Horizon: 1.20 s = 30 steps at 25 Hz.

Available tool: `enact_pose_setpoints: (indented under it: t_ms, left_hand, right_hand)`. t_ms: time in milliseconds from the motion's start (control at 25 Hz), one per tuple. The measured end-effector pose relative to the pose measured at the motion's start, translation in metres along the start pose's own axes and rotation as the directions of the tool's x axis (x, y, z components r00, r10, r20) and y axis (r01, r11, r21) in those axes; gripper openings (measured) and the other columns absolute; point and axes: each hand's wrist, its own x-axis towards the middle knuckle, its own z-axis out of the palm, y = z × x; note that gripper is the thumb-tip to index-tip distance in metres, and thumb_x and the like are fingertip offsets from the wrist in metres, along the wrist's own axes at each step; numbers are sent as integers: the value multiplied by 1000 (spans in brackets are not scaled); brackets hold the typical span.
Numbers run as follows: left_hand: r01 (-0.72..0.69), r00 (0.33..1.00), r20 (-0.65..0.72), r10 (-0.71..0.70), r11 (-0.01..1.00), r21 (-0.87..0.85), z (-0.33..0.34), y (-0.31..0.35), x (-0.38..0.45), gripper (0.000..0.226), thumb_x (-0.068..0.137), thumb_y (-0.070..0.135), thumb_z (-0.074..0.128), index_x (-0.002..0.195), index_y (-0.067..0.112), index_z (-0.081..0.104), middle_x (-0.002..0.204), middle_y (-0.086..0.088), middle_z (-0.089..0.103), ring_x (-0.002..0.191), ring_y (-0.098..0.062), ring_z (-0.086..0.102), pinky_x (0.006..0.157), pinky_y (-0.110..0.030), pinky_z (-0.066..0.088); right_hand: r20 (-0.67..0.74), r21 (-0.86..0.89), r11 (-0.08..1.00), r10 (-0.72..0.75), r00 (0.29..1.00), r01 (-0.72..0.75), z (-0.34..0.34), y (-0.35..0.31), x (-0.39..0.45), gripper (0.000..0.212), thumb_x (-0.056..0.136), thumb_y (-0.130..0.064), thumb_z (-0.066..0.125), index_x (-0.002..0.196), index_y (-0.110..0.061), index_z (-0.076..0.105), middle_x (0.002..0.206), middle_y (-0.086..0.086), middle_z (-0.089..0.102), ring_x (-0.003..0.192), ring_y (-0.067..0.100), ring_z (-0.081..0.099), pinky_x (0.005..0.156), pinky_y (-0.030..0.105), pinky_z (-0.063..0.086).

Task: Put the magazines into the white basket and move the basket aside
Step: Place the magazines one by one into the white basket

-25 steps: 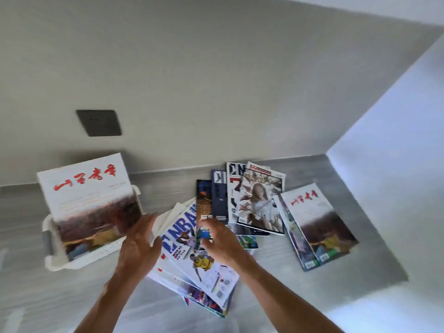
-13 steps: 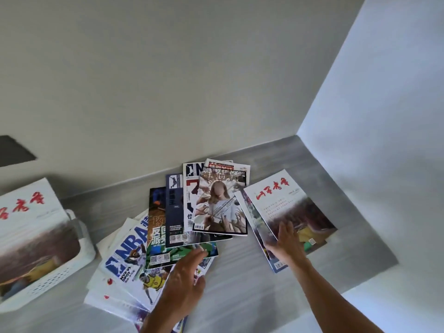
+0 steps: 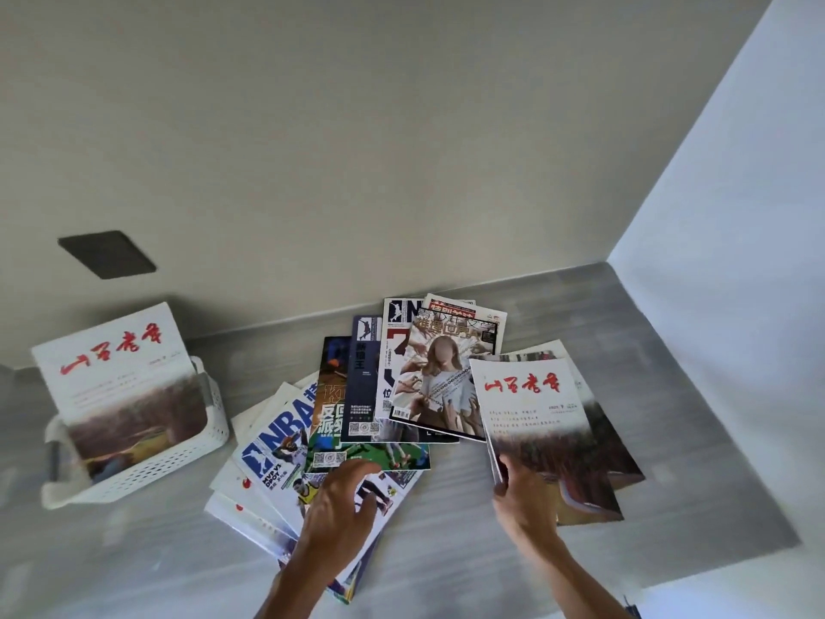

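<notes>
Right hand (image 3: 527,502) pinches red-title magazine (image 3: 535,422), mid-pickup. Left hand (image 3: 339,516) loose, fingers spread over pile (image 3: 285,449). Next: carry to basket (image 3: 178,457).

One basket (image 3: 178,457), two hands (image 3: 339,516).

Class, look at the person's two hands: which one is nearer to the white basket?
Left. The left hand rests on the fanned magazines just right of the white basket; the right hand grips a red-titled magazine farther right.
</notes>
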Motion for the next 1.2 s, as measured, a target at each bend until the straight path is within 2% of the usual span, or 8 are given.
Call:
enact_pose_setpoints:
  t_ms: [200,400,520,640,760,880,960,1200]
  left_hand:
    - [136,990,64,-124,958,-251,-20,19,1,26,92,18,53,112,29,65,109,10,70,100,-6,67,73,-4,48]
    - [307,938,45,-343,763,-569,-80,19,8,66,74,58,63,134,36,44,109,17,61,97,-7,63,86,-21,51]
    - [333,856,-262,-446,863,-381,-131,-19,-7,39,81,34,56,121,36,51,85,11,72,75,-12,70,65,-24,54]
    - [294,792,-362,-491,827,-478,-178,-70,-29,42,85,6,48,118,29,60,90,3,72,84,-19,70,70,-35,60]
    - [14,858,-342,-383,684,-730,-224,-118,-58,50,87,-13,47,113,26,65,113,0,71,108,-20,66,91,-31,57]
    - [-115,940,-229,-252,398,-910,-258,-163,-83,42,86,-6,53,122,14,63,122,-11,69,114,-24,65,98,-39,54]
    - [-117,922,-255,-292,418,-901,-274,-190,-88,39,87,-4,56,116,19,67,117,-7,72,112,-24,66,95,-40,55]
    - [-71,735,-459,-499,616,-784,-333,-255,-16,31,87,-14,55,94,13,69,74,18,75,71,1,69,76,-27,57]
  right_hand:
    - [-86,283,939,-178,980,195,-24,-67,-20,8,82,-10,60,83,-18,58,82,5,70,62,8,59,51,20,46]
    - [-32,466,748,-520,854,473,-14,-179,-92,41,77,-9,63,110,-33,65,73,-11,70,61,2,61,56,17,49]
    - [47,543,651,-654,755,530,-1,-237,-127,41,80,-13,66,117,-32,64,82,-9,75,75,5,70,65,26,56]
    - [170,675,526,-794,584,517,13,-281,-136,25,87,-33,64,112,-37,65,94,-16,74,87,0,70,62,18,56]
    - [279,763,626,-543,792,162,25,-310,-106,44,87,-18,70,122,-37,52,102,-12,67,86,7,70,58,19,53]
    - [648,741,495,-349,677,-454,40,-341,-81,41,81,-8,70,117,-22,56,98,3,69,66,21,65,54,29,50]
    - [651,726,566,-386,653,-390,50,-369,-81,29,75,-6,70,103,-10,64,79,7,73,54,17,63,48,27,48]
    - [242,750,658,-367,898,67,48,-478,-63,13,91,-9,61,92,-21,65,82,5,72,63,19,67,53,28,53]
